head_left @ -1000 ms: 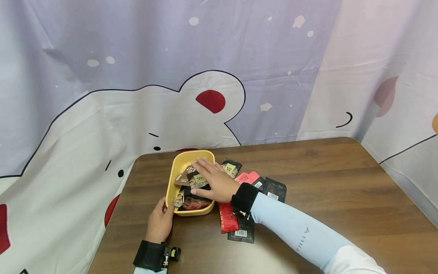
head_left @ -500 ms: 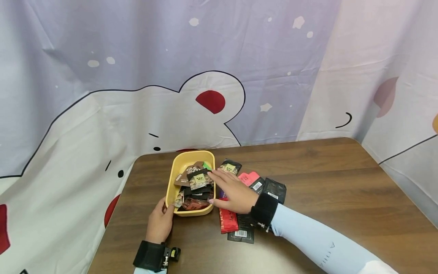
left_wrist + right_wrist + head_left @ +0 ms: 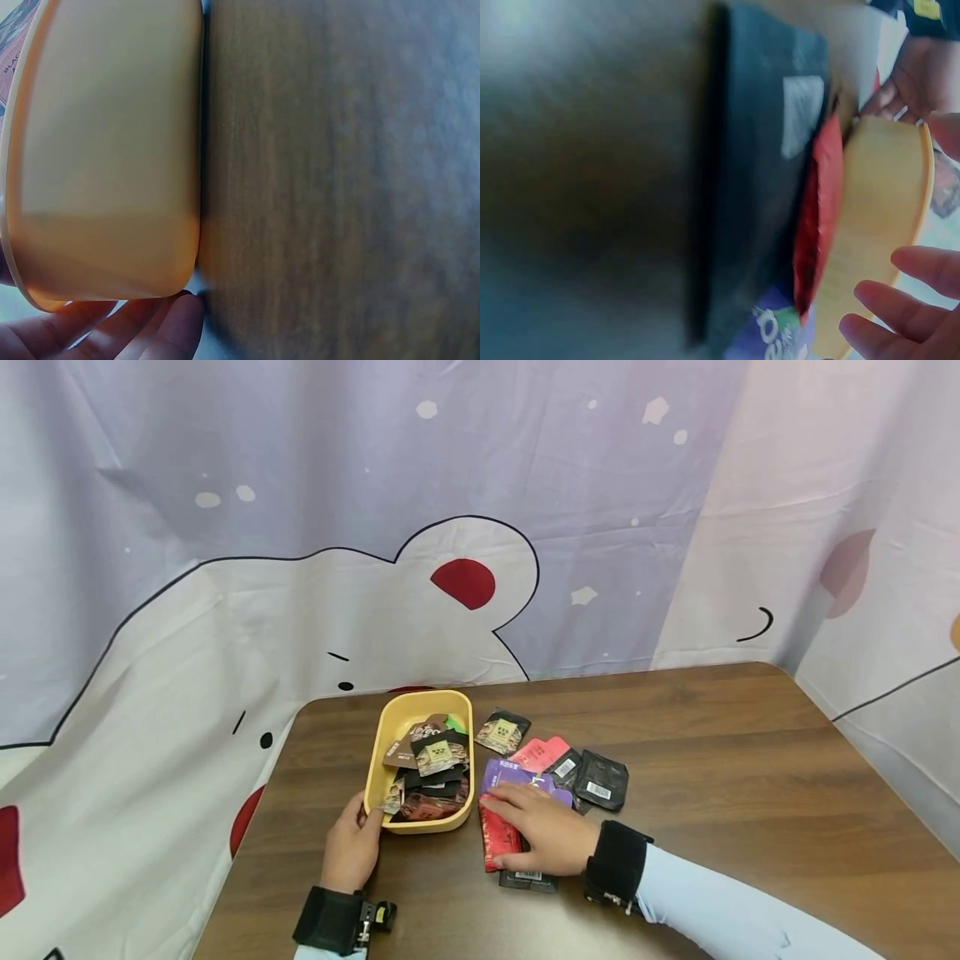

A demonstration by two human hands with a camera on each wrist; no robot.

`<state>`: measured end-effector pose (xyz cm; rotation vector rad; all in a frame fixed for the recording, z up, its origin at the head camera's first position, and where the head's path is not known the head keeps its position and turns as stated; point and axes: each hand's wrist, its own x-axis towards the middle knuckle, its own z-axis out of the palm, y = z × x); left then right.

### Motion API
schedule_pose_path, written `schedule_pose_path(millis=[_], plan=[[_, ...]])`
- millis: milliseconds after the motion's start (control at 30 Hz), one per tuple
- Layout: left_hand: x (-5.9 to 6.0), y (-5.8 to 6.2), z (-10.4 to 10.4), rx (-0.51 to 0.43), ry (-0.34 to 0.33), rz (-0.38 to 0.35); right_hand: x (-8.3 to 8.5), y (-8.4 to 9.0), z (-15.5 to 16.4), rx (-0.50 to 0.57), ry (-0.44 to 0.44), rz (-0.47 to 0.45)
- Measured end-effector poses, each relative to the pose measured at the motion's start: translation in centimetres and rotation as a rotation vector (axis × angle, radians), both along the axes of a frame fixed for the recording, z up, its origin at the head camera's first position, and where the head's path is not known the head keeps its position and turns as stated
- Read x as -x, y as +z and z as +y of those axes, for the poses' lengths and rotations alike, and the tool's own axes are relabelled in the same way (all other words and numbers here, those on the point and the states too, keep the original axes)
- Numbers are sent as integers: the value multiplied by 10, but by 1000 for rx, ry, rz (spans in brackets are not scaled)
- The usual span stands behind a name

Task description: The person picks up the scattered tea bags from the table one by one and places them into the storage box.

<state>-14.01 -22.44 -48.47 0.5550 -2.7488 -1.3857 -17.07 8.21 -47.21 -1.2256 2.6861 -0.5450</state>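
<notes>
Overhead, from the head view, I see the right hand (image 3: 545,835) lying flat, fingers straight, on a red sachet (image 3: 498,839) and a purple sachet (image 3: 521,775) just right of the yellow tray (image 3: 378,756), on the brown table (image 3: 750,760). It grips nothing. The left hand (image 3: 352,847) cups the tray's near left corner, fingers curled against its wall. Further sachets lie in the tray and beside it.

From the left wrist view, I see fingertips (image 3: 169,330) touching the tray's smooth outer wall (image 3: 112,150); the tray looks stiff, light and likely to slide.

From the right wrist view, blurred, I see a black sachet (image 3: 769,187) beneath the red one (image 3: 817,217), and straight fingers (image 3: 900,315) above. I judge these sachets thin, limp and slick, best pinched at an exposed edge.
</notes>
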Motion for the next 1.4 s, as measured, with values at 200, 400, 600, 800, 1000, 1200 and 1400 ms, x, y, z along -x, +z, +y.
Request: schedule_pose_path(millis=[200,400,600,800,1000,1200,1400], plan=[[-1,-1,0,-3,0,-1,-8,-6,4,-66,31,-43],[0,-1,1,-2,9,-9,-9,-13,5,-107,43,-1],[1,-1,1,4,5,-2,-8,-16,6,-102,26,19],[1,-2,0,12,6,1,-9,-15,6,-88,23,5],[1,-1,0,-1,8,-9,-10,-13,4,-73,6,-17],[0,1,0,18,7,-12,-9,-7,4,-35,-23,-69],[0,1,0,21,-1,-4,-5,-5,5,60,-3,24]])
